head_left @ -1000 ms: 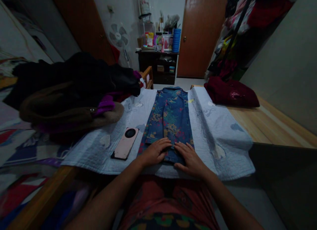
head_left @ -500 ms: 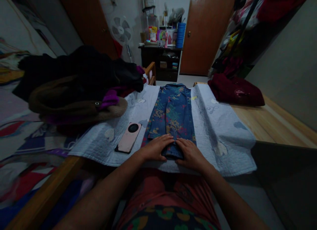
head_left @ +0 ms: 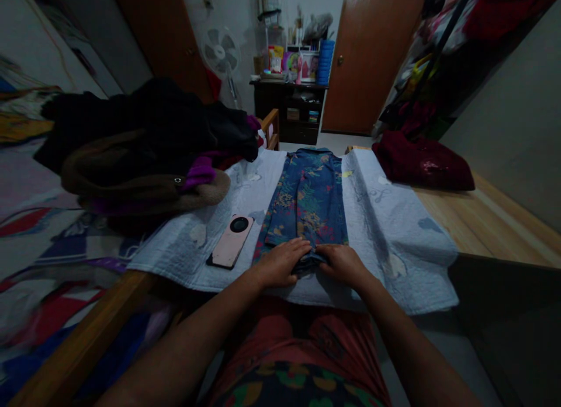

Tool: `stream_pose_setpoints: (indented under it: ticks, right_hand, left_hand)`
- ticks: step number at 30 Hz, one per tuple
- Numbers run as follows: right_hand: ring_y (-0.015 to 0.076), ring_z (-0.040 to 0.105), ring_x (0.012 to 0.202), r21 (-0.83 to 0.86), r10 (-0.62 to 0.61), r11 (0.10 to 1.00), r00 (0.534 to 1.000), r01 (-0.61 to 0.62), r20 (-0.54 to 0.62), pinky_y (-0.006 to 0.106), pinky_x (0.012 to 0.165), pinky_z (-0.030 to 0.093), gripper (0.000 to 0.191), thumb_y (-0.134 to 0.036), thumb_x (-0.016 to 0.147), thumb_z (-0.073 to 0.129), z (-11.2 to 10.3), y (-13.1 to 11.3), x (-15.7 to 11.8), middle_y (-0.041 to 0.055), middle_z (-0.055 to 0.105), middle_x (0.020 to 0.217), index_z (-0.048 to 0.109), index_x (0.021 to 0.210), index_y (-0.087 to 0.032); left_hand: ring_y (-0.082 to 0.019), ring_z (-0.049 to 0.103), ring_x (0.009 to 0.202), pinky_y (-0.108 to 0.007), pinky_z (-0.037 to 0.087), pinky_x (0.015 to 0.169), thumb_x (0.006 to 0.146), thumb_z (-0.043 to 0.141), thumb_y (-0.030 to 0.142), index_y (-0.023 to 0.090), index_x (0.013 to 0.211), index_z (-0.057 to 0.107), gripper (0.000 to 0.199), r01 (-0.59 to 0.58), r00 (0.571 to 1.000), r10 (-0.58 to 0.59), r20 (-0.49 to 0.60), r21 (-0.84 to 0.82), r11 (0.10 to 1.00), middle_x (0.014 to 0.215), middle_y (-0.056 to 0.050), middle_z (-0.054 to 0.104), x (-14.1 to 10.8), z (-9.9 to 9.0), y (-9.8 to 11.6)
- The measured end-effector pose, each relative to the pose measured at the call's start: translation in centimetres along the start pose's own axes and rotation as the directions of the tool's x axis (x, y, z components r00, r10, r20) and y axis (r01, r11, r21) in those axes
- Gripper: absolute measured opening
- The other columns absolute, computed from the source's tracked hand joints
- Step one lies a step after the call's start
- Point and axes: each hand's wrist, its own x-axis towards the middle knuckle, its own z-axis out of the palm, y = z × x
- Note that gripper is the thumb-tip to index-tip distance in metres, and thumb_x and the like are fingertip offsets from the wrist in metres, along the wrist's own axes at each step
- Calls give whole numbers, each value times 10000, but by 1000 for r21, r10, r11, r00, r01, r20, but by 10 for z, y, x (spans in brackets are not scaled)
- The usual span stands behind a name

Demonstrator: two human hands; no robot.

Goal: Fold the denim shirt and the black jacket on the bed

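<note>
Looking at blue floral garment, laid flat on pale quilt, stretching from the hands toward 12 o'clock, collar-like end farthest. At the near end, around 6 o'clock, bunched and layered. Left hand on its left near corner, fingers narrow, side by side, thumb apart. Right hand just beside, fingers bent over the edge, also narrow. Pinching or only pressing: cannot tell for either, undersides hidden.

Main risk: layers slipping or creasing askew, from uneven pull between the two hands. Also possible: dragging the quilt along, given loose ridges toward 3 o'clock and a free edge at 6.

Toward 9 o'clock, phone on the same quilt, near the garment; could get knocked or tugged by a sweeping left forearm or shifting quilt. Toward 10, dark clothes pile, bulky, maybe prone to slumping. Toward 2, maroon garment by wooden surface; low risk.
</note>
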Motion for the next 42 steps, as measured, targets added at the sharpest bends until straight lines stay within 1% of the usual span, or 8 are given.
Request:
stream_pose_setpoints:
  ticks: [7, 12, 16, 19, 24, 29, 35, 42]
  right_hand:
    - [210, 677, 879, -9, 35, 999, 999, -35, 19, 252, 749, 439, 302, -236, 815, 545, -8, 6, 7, 34, 744, 962, 693, 1077, -266]
    - [204, 672, 843, 0, 37, 999, 999, -37, 30, 251, 722, 421, 266, -230, 827, 528, -11, 0, 4, 43, 735, 936, 671, 1051, -238]
    - [240, 636, 942, -11, 28, 1000, 1000, -28, -10, 286, 776, 426, 442, -289, 760, 613, -4, -18, -2, 95, 683, 1062, 556, 1184, -179]
    - [257, 594, 1002, -72, 104, 992, 993, -108, -52, 320, 837, 418, 522, -326, 739, 648, 5, -30, -2, 121, 633, 1128, 506, 1213, -158]
    - [245, 590, 936, -147, 194, 968, 979, -203, -68, 326, 814, 424, 363, -228, 765, 609, 7, -37, 6, 98, 623, 1066, 543, 1117, -175]
    - [212, 570, 1062, -69, 111, 991, 992, -115, -60, 282, 881, 407, 377, -155, 829, 518, 0, -37, 16, 100, 604, 1191, 527, 1204, -192]
    - [218, 643, 973, -16, 99, 995, 995, -99, 18, 264, 805, 424, 280, -212, 852, 493, -7, -27, 26, 84, 685, 1072, 599, 1111, -198]
    - [249, 683, 871, -111, 100, 990, 990, -89, 95, 265, 703, 429, 238, -223, 816, 519, -19, -15, 36, 90, 722, 923, 646, 1017, -209]
  left_hand:
    - [-251, 422, 1328, -402, 356, 1105, 687, 648, 146, 207, 1329, 460, 672, 36, 998, -36, -53, -12, 999, 1380, -93, 517, 5, 0, 5]
    - [-243, 554, 1164, -352, 453, 992, 678, 597, 100, 233, 1199, 536, 541, 91, 993, -90, -72, 9, 996, 1265, -64, 570, 9, -4, 5]
    - [-224, 575, 1114, -332, 463, 960, 677, 548, 61, 228, 1143, 571, 496, 117, 990, -117, -79, 1, 993, 1226, -55, 582, 9, -5, -3]
    - [-212, 580, 1106, -324, 457, 959, 700, 528, 50, 205, 1134, 588, 465, 106, 990, -109, -88, -33, 994, 1191, -58, 614, 8, -2, -12]
    - [-198, 593, 1100, -317, 444, 967, 738, 511, 44, 196, 1148, 601, 447, 95, 989, -102, -109, -71, 993, 1194, -57, 641, 8, -1, -17]
    - [-206, 618, 1051, -299, 452, 912, 787, 521, 93, 202, 1109, 620, 354, 132, 989, -135, -68, -48, 990, 1133, -52, 674, 13, -11, -12]
    - [-207, 649, 939, -272, 453, 807, 799, 531, 142, 214, 1015, 637, 251, 192, 981, -192, -37, 0, 981, 981, -31, 707, 19, -22, -7]
    - [-229, 619, 1036, -291, 446, 858, 706, 618, 124, 236, 1129, 600, 439, 193, 981, -192, -12, 7, 981, 1121, -31, 678, 23, -27, -7]
